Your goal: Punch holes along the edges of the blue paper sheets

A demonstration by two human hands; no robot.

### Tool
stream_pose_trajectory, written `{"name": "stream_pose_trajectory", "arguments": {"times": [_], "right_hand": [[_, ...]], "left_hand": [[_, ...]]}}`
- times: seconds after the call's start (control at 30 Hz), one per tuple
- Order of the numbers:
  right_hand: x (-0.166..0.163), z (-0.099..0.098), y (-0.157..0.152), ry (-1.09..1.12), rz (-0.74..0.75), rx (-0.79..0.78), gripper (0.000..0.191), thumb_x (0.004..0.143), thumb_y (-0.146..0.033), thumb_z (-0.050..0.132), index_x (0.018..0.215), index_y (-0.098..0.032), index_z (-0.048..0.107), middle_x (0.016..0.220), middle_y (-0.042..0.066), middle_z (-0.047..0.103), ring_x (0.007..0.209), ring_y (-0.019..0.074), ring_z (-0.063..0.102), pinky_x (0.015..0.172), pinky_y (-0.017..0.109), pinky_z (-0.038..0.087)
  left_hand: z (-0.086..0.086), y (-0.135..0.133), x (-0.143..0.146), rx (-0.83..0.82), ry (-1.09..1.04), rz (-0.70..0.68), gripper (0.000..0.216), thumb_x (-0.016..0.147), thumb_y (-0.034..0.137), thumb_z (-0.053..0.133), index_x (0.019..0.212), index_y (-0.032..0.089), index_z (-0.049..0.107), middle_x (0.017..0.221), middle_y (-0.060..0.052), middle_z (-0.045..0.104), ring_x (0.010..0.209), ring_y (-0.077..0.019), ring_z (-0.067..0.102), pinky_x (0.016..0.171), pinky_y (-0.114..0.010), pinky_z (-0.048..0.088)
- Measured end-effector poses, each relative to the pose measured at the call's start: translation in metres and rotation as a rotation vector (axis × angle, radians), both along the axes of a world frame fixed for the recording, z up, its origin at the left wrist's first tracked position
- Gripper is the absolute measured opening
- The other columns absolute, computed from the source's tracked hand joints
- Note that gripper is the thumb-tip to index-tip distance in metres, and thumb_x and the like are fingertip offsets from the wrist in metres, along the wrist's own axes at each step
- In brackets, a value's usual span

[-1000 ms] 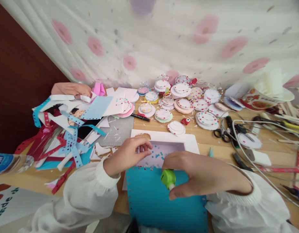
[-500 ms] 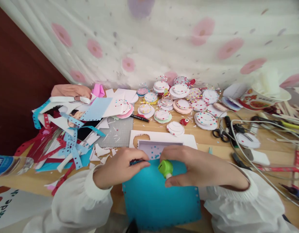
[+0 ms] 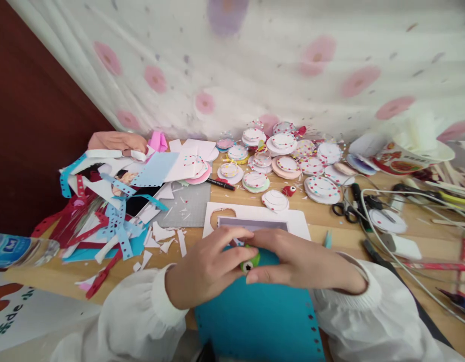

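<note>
A small green craft hole punch (image 3: 254,258) with a white ring and a dark star-shaped opening is between my hands. My left hand (image 3: 208,264) has its fingers closed against the punch's left side. From the right, my right hand (image 3: 300,261) curls around it, thumb below and fingers above. A blue sheet of paper (image 3: 255,322) hangs beneath both hands, with small punched holes along its side edges. My fingers hide its upper edge and most of the punch. Just behind them lies a shallow purple-lined box (image 3: 255,223) on cut white card (image 3: 296,218).
Several decorated round paper pieces (image 3: 285,163) stand at the back. Paper strips and scraps (image 3: 115,211) pile up on the left beside a water bottle (image 3: 23,250). Scissors (image 3: 344,211), a white cable (image 3: 363,201) and a paper bowl (image 3: 409,156) are on the right.
My left hand has moved right, from the blue sheet's upper left edge to the hole punch. The punch has turned, showing its star opening, and shifted slightly left with my right hand.
</note>
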State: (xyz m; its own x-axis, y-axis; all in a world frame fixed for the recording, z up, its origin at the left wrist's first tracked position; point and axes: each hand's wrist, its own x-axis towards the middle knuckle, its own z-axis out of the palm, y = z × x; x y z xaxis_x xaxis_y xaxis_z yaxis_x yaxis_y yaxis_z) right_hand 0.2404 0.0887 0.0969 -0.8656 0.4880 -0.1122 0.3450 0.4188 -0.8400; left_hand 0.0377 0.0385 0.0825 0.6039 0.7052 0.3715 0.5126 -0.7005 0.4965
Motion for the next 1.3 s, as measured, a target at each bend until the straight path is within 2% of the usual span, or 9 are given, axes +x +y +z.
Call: {"name": "stream_pose_trajectory", "arguments": {"times": [0.17,0.3,0.43,0.57,0.7,0.87,1.0,1.1,1.3], "right_hand": [[0.004,-0.003,0.001,0.022,0.009,-0.033,0.040,0.089,-0.035,0.055,0.127,-0.023,0.049,0.118,0.006,0.061,0.105,0.0207,0.058,0.088,0.032,0.045],[0.007,-0.010,-0.003,0.054,-0.002,-0.090,0.054,0.084,-0.021,0.060,0.133,-0.030,0.041,0.119,0.003,0.059,0.108,0.0200,0.055,0.091,0.033,0.044],[0.013,-0.025,-0.011,0.154,-0.322,-0.267,0.057,0.082,-0.027,0.061,0.133,-0.027,0.036,0.094,0.003,0.059,0.080,0.0155,0.058,0.065,0.026,0.047],[0.015,-0.043,-0.021,0.260,-0.476,-0.501,0.038,0.081,-0.044,0.062,0.109,-0.021,0.049,0.074,-0.002,0.051,0.053,0.0088,0.045,0.045,0.021,0.034],[0.013,-0.052,-0.032,0.178,-0.422,-0.341,0.031,0.087,-0.044,0.055,0.072,-0.018,0.050,0.066,-0.003,0.045,0.058,0.0094,0.041,0.050,0.022,0.033],[0.006,-0.058,-0.035,0.145,-0.441,-0.190,0.038,0.090,-0.046,0.049,0.065,-0.020,0.037,0.060,-0.006,0.029,0.053,0.0091,0.030,0.047,0.024,0.024],[-0.006,-0.061,-0.038,0.142,-0.383,-0.098,0.039,0.094,-0.046,0.041,0.065,-0.020,0.035,0.061,-0.005,0.033,0.056,0.0102,0.034,0.051,0.024,0.028],[-0.012,-0.060,-0.039,0.173,-0.350,-0.136,0.039,0.095,-0.047,0.039,0.067,-0.021,0.036,0.061,-0.005,0.034,0.056,0.0100,0.035,0.050,0.023,0.030],[-0.007,-0.048,-0.021,0.222,-0.287,-0.246,0.040,0.092,-0.049,0.044,0.066,-0.020,0.038,0.060,-0.006,0.031,0.053,0.0081,0.031,0.046,0.022,0.027]], "left_hand": [[-0.008,-0.007,-0.009,-0.347,0.019,0.056,0.028,0.088,0.011,0.050,0.114,0.021,0.055,0.126,-0.009,0.055,0.117,-0.0207,0.053,0.098,-0.032,0.045],[-0.007,-0.015,-0.018,-0.363,-0.095,0.172,0.032,0.084,0.006,0.054,0.109,0.024,0.060,0.116,-0.005,0.061,0.111,-0.0191,0.057,0.097,-0.028,0.045],[-0.012,-0.026,-0.023,-0.334,-0.258,0.316,0.031,0.081,0.009,0.061,0.106,0.026,0.060,0.107,-0.002,0.064,0.103,-0.0170,0.060,0.090,-0.025,0.048],[-0.032,-0.049,-0.015,-0.452,-0.599,0.541,0.029,0.078,0.016,0.068,0.102,0.027,0.056,0.108,-0.001,0.059,0.096,-0.0144,0.062,0.081,-0.023,0.052],[-0.045,-0.072,-0.011,-0.656,-0.792,0.699,0.030,0.075,0.021,0.071,0.098,0.024,0.052,0.102,-0.002,0.061,0.094,-0.0156,0.063,0.083,-0.027,0.052],[-0.026,-0.068,-0.032,-0.711,-0.906,0.799,0.034,0.071,0.028,0.076,0.094,0.021,0.050,0.099,-0.004,0.064,0.096,-0.0195,0.063,0.081,-0.031,0.051],[-0.005,-0.056,-0.046,-0.744,-0.956,0.693,0.027,0.077,0.028,0.071,0.093,0.023,0.050,0.085,0.002,0.060,0.076,-0.0134,0.061,0.072,-0.027,0.051],[0.006,-0.049,-0.044,-0.830,-0.960,0.612,0.031,0.078,0.024,0.070,0.105,0.024,0.054,0.089,0.001,0.057,0.080,-0.0131,0.058,0.076,-0.026,0.049],[0.009,-0.016,-0.036,-1.284,-1.030,0.294,0.035,0.085,0.022,0.060,0.119,0.018,0.057,0.093,-0.006,0.064,0.095,-0.0178,0.061,0.088,-0.030,0.047]]}}
